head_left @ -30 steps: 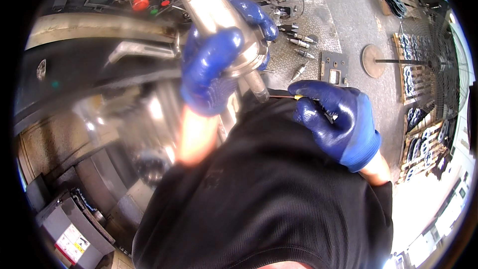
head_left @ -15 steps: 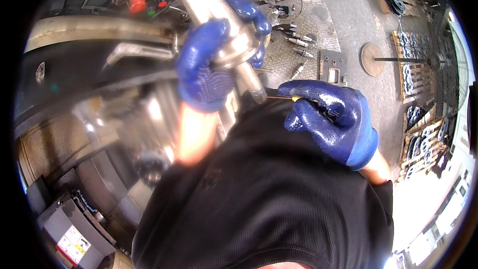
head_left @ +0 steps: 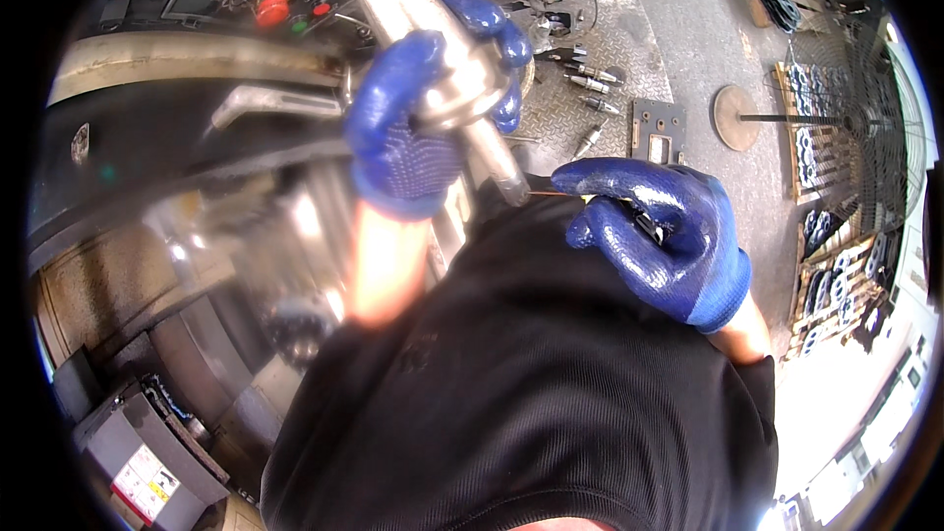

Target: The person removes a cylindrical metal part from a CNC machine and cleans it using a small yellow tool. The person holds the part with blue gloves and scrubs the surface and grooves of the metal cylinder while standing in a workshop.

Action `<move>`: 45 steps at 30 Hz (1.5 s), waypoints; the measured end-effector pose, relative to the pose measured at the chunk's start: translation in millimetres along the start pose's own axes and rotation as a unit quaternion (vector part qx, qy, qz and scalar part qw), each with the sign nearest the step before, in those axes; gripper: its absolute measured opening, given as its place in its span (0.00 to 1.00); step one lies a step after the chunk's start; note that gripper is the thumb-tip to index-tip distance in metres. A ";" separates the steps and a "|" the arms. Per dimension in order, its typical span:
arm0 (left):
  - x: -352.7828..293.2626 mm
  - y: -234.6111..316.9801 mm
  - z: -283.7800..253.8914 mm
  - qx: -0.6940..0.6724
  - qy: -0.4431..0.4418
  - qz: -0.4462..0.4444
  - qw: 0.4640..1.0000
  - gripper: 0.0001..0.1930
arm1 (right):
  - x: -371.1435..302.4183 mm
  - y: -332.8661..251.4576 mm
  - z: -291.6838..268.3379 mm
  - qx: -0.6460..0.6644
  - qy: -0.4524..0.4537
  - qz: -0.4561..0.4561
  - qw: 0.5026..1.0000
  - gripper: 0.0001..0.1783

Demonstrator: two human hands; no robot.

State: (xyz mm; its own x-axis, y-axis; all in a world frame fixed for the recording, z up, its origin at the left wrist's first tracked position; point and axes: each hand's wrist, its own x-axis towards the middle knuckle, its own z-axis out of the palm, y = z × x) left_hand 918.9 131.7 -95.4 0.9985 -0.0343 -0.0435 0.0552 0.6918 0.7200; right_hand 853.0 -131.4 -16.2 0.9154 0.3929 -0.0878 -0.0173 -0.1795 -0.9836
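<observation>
My left hand, in a blue coated glove, is wrapped round a steel tapered tool holder. Its narrow cutter end tilts down to the right, and the fingers curl behind the flange. My gloved right hand is closed on a small thin screwdriver. The slim shaft points left and reaches the cutter's tip; the glove mostly hides the handle, with a dark bit showing between the fingers. Whether the shaft sits in a screw is too small to tell.
A machine control panel with a red emergency button stands at the upper left, above a door handle. More tool holders lie on a tread-plate surface. At right are a fan and pallets of metal parts.
My right hand has turned slightly and its fingers have opened up a little, showing more of the dark handle. The tool holder has hardly shifted in my left hand.
</observation>
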 end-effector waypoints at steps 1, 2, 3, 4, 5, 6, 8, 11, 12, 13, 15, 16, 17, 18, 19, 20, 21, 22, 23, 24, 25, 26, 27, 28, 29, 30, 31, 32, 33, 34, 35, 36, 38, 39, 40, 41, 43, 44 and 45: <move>0.0 0.3 0.5 -0.010 0.003 -0.008 1.000 0.14 | -0.1 1.1 0.0 -0.007 0.004 -0.014 1.000 0.15; 0.8 1.9 2.0 -0.035 0.004 -0.025 0.999 0.13 | 0.0 1.2 0.0 -0.006 0.004 -0.014 1.000 0.15; 1.3 2.6 2.0 -0.042 0.004 -0.033 0.999 0.13 | -0.1 1.1 0.1 -0.005 0.004 -0.013 1.000 0.15; 1.8 3.5 2.0 -0.049 0.004 -0.041 0.998 0.14 | -0.1 0.9 0.0 -0.004 0.004 -0.013 1.000 0.16; 1.9 3.8 0.8 -0.037 0.003 -0.039 0.999 0.14 | 0.2 0.3 -0.9 -0.011 -0.001 -0.019 1.000 0.16; 2.1 4.0 0.8 -0.031 -0.003 -0.037 0.999 0.14 | 1.4 0.1 -2.0 -0.017 -0.006 -0.024 1.000 0.16; 3.7 4.4 4.1 -0.024 -0.020 -0.031 0.999 0.14 | 1.5 1.0 -2.5 -0.017 -0.007 -0.033 0.999 0.16; 4.5 2.9 6.5 -0.010 -0.017 -0.028 0.999 0.14 | -2.2 -0.4 -6.1 0.011 0.006 -0.039 0.999 0.16; 4.0 2.6 7.7 -0.004 -0.003 -0.030 1.000 0.15 | -4.0 -2.1 -10.5 0.030 0.007 -0.041 0.999 0.16; 3.5 2.2 9.0 0.003 0.010 -0.031 0.999 0.17 | -5.8 -3.2 -13.2 0.050 0.008 -0.044 0.998 0.16; 2.8 0.4 19.1 0.016 0.049 -0.036 0.998 0.21 | -9.0 -2.7 -12.7 0.101 0.050 -0.029 0.993 0.16; 2.5 -0.3 24.7 0.023 0.068 -0.038 0.997 0.24 | -7.9 -2.1 -13.7 0.096 0.055 -0.036 0.993 0.16; 2.2 -0.8 29.2 0.031 0.087 -0.040 0.995 0.27 | -6.1 1.6 -13.2 0.084 0.060 -0.046 0.994 0.16; 2.7 -1.3 30.9 0.012 0.099 -0.063 0.993 0.28 | -4.7 4.8 -13.4 0.071 0.066 -0.055 0.994 0.16; 3.6 -1.9 32.9 -0.008 0.111 -0.086 0.990 0.29 | -4.6 7.2 -12.3 0.065 0.074 -0.052 0.994 0.16; 4.8 -2.3 33.2 -0.052 0.115 -0.128 0.984 0.28 | -5.2 10.8 -11.5 0.056 0.082 -0.054 0.994 0.16; 6.1 -7.1 34.5 -0.142 0.074 -0.149 0.976 0.27 | -5.8 15.0 -10.4 0.047 0.089 -0.056 0.993 0.16; 7.1 -11.3 35.7 -0.229 0.037 -0.176 0.957 0.27 | -7.1 20.8 -9.3 0.036 0.096 -0.062 0.993 0.16; 8.1 -15.1 36.6 -0.305 0.005 -0.210 0.929 0.27 | -8.6 26.1 -8.5 0.025 0.104 -0.069 0.992 0.17; 7.4 -13.4 51.2 -0.198 0.073 -0.219 0.953 0.27 | -9.2 28.4 -6.6 0.010 0.127 -0.073 0.989 0.18; 4.9 -18.2 54.3 -0.197 0.091 -0.220 0.951 0.21 | -9.1 29.3 -7.0 -0.040 0.147 -0.106 0.983 0.18; 2.2 -22.6 57.2 -0.194 0.109 -0.222 0.949 0.15 | -8.2 30.3 -8.5 -0.089 0.165 -0.139 0.972 0.19; 0.0 -27.8 61.1 -0.190 0.128 -0.225 0.947 0.11 | -7.8 32.4 -11.7 -0.137 0.185 -0.169 0.958 0.20; -0.7 -30.8 63.5 -0.212 0.123 -0.261 0.934 0.12 | -5.6 36.4 -15.3 -0.200 0.205 -0.225 0.931 0.23; -3.4 -34.8 70.2 -0.193 0.131 -0.268 0.935 0.13 | -7.1 35.2 -17.9 -0.242 0.212 -0.235 0.917 0.26; -6.1 -37.8 76.5 -0.170 0.140 -0.274 0.936 0.15 | -7.6 35.9 -20.5 -0.283 0.206 -0.258 0.900 0.27; -8.8 -41.4 83.3 -0.149 0.149 -0.281 0.936 0.17 | -7.0 37.0 -22.9 -0.303 0.195 -0.276 0.891 0.27; -13.6 -47.0 91.4 -0.112 0.148 -0.255 0.949 0.18 | -6.8 38.0 -25.4 -0.323 0.184 -0.293 0.881 0.28; -17.2 -50.8 97.8 -0.073 0.147 -0.227 0.960 0.18 | -8.9 40.2 -28.7 -0.308 0.156 -0.281 0.895 0.29; -19.7 -53.0 98.7 -0.081 0.145 -0.246 0.955 0.18 | -9.9 42.9 -32.0 -0.301 0.155 -0.295 0.894 0.30; -22.8 -56.0 101.2 -0.059 0.109 -0.237 0.964 0.18 | -11.3 44.8 -35.0 -0.294 0.152 -0.308 0.892 0.31; -26.0 -59.8 105.1 -0.041 0.072 -0.229 0.970 0.18 | -15.5 42.6 -38.9 -0.319 0.150 -0.309 0.883 0.34; -34.2 -65.2 115.3 -0.029 0.030 -0.236 0.971 0.19 | -20.9 44.2 -47.2 -0.316 0.133 -0.318 0.884 0.36; -38.9 -67.8 121.6 -0.035 0.026 -0.253 0.966 0.19 | -21.9 50.6 -49.2 -0.309 0.132 -0.324 0.884 0.37; -45.1 -67.9 129.6 -0.067 0.056 -0.294 0.952 0.20 | -22.0 57.2 -50.7 -0.302 0.130 -0.331 0.885 0.39; -48.6 -69.4 136.0 -0.097 0.087 -0.333 0.934 0.20 | -21.4 65.3 -51.4 -0.294 0.131 -0.336 0.885 0.41; -43.2 -87.1 132.2 -0.004 -0.170 -0.235 0.957 0.18 | -21.5 79.1 -50.2 -0.318 0.136 -0.365 0.864 0.42; -41.8 -97.4 137.3 0.162 -0.265 -0.030 0.950 0.13 | -23.4 86.3 -51.3 -0.333 0.139 -0.376 0.854 0.43; -46.6 -102.1 138.5 0.230 -0.318 0.042 0.919 0.12 | -22.0 85.5 -49.0 -0.301 0.140 -0.401 0.854 0.39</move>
State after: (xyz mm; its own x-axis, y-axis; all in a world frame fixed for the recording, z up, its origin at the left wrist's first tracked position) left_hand 867.5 -37.2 -70.9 0.7927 -0.5107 0.3330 -0.1712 0.3377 0.9256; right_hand 851.1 -199.6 -90.7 0.5977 0.3923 0.6992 0.7929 -0.4184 -0.4430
